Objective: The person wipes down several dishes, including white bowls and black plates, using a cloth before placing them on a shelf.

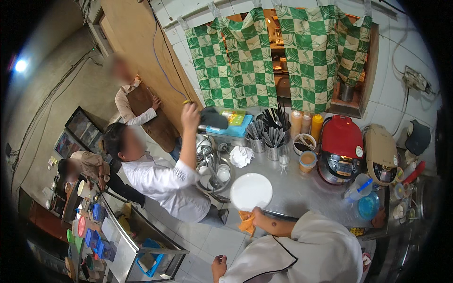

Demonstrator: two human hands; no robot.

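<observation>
A folded orange cloth (246, 223) is gripped in my right hand (258, 217), at the front edge of the steel counter (293, 192). That hand meets the near rim of a round white plate (251, 192); whether it also grips the plate is unclear. The plate looks bare and lies over the counter's front part. Low in the view, my left hand (219, 266) hangs over the tiled floor with its fingers partly curled. I see nothing in it, though its palm side is hidden.
Behind the plate are crumpled white paper (241, 156), steel cutlery holders (272, 152), an empty glass (284, 156) and a red rice cooker (341, 148). A bowl of utensils (214, 177) stands left. A person in white (166, 187) with one arm raised is close by.
</observation>
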